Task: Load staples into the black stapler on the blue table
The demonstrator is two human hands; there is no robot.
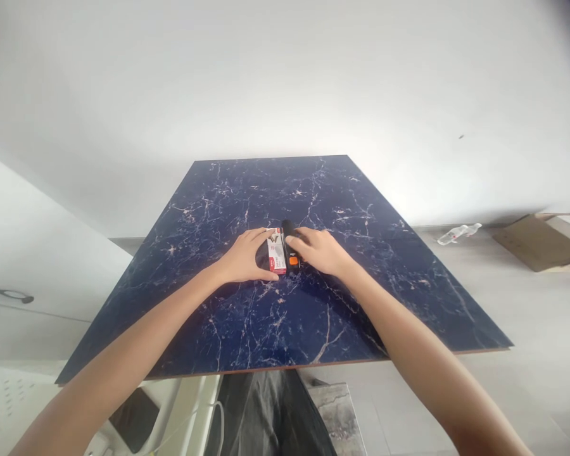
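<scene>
A small red and white box [276, 252] lies near the middle of a dark blue marble-patterned tabletop [285, 316]. Right beside it sits a black stapler-like object [291, 248] with an orange patch. My left hand [244, 258] curls round the left side of the box, thumb at its near end and fingers at its far end. My right hand [318, 250] rests on the black object, fingers laid over its top and right side. Both arms reach in from the bottom of the view.
A white wall stands behind the table. On the floor at the right lie a plastic bottle [457, 233] and a flat piece of cardboard [539, 242]. A white cabinet with a handle [7, 294] is at the left. A dark device [133, 420] lies below the table's near edge.
</scene>
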